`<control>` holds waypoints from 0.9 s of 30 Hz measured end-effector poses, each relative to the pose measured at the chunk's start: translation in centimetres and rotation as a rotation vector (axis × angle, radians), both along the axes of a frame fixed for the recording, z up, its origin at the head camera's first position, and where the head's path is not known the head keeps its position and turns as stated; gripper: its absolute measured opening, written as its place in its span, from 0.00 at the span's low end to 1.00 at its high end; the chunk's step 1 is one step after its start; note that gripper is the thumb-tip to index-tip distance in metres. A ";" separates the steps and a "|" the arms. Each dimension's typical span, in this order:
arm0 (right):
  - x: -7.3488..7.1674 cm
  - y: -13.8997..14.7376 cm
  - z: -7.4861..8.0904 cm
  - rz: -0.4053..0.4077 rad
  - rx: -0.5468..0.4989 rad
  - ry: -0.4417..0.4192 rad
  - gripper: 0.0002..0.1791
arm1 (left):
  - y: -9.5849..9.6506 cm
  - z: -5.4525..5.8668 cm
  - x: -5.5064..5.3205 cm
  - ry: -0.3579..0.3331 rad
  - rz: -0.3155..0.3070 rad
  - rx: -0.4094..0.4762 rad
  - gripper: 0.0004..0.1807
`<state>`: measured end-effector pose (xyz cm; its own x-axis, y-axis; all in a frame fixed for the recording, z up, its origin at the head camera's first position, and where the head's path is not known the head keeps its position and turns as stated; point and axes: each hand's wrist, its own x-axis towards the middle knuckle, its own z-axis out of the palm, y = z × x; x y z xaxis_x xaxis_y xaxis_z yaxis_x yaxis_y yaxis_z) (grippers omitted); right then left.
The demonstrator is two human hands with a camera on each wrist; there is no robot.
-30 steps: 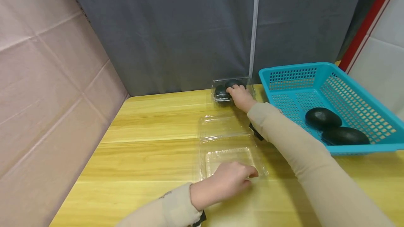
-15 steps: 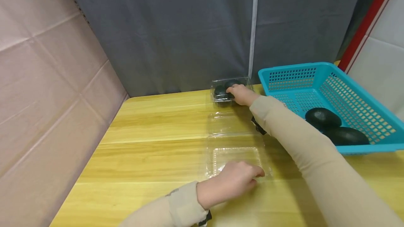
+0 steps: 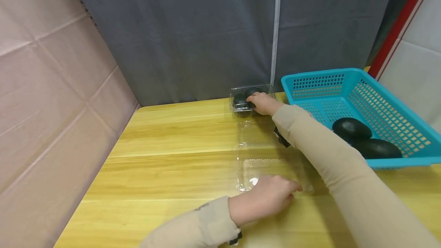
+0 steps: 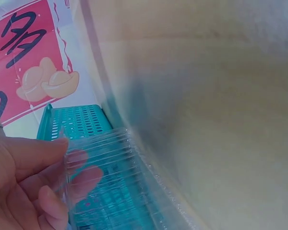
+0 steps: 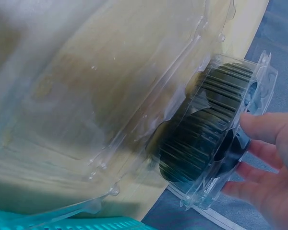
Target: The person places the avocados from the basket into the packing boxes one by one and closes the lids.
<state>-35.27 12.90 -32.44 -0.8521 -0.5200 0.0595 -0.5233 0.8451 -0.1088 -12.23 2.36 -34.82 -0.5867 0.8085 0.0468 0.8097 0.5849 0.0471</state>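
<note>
My left hand [image 3: 267,198] pinches the near edge of an empty, open clear plastic clamshell container [image 3: 243,171] lying unfolded along the tabletop. In the left wrist view, the thumb and fingers of my left hand [image 4: 31,177] hold the ribbed clear wall of that clamshell [image 4: 122,153]. Farther back, my right hand [image 3: 263,103] grips the edge of a second clear clamshell [image 5: 265,79]. Dark oval fruits [image 5: 189,146], avocado-like, sit inside this one. Seen from the right wrist, the thumb of my right hand [image 5: 273,160] is on the near rim and the fingers lie along its side.
A turquoise perforated basket [image 3: 317,72] stands on the right, with two dark oval fruits [image 3: 377,148] in it. Grey curtain [image 3: 193,41] hangs behind the wooden table [image 3: 162,144]. A pale covered wall [image 3: 51,106] borders the left side.
My left hand has moved right, sliding the empty clamshell with it toward the basket and under the right forearm. The right hand keeps its grip on the filled clamshell, nearly still.
</note>
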 end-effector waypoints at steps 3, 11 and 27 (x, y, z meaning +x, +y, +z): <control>0.0 0.0 0.1 0.000 0.006 -0.015 0.21 | 0.2 -0.2 -0.1 0.026 -0.018 0.018 0.15; 0.1 -0.1 0.4 -0.042 0.033 -0.090 0.24 | 0.1 -0.3 -0.1 0.120 -0.017 0.047 0.14; 0.3 -0.3 0.5 -0.074 0.032 -0.112 0.25 | -8.4 -0.2 -7.4 -0.307 0.585 0.246 0.33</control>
